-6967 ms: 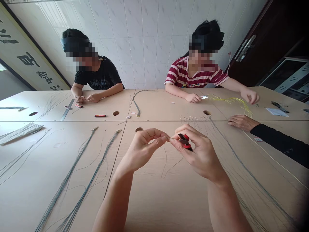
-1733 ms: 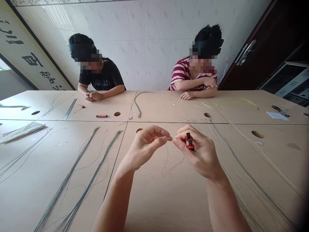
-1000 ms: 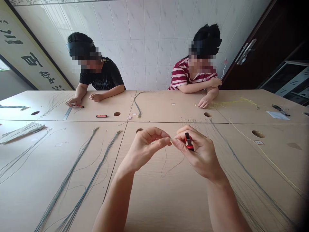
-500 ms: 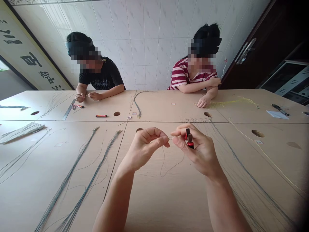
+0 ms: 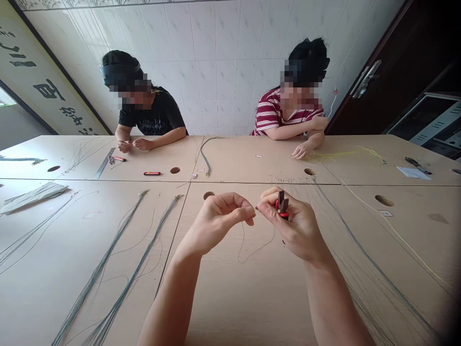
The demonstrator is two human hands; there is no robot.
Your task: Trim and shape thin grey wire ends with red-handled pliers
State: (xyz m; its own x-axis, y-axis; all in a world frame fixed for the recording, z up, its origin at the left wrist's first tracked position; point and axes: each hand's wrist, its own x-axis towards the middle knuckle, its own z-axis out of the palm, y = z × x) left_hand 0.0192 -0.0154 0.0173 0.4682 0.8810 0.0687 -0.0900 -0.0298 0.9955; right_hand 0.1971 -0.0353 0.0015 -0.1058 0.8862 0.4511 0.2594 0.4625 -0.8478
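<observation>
My left hand (image 5: 225,221) is closed in a pinch, thumb against fingers, on one end of a thin cord (image 5: 242,258). The cord hangs in a loose loop below both hands. My right hand (image 5: 293,221) is closed around small pliers (image 5: 283,202) with dark jaws and red handles, the jaws pointing up and slightly apart. Its thumb and forefinger meet near the left fingertips, at something tiny that I cannot make out.
Two bundles of grey-green cords (image 5: 126,247) lie to the left, another bundle (image 5: 363,250) to the right. Tiny metal pieces (image 5: 291,180) are scattered beyond my hands. Two people sit across the table (image 5: 248,307). A dark red lighter-like stick (image 5: 151,173) lies on the far half.
My right thumb and forefinger have closed together and come up to the left fingertips. The pliers' jaws look wider apart. My left hand has barely moved.
</observation>
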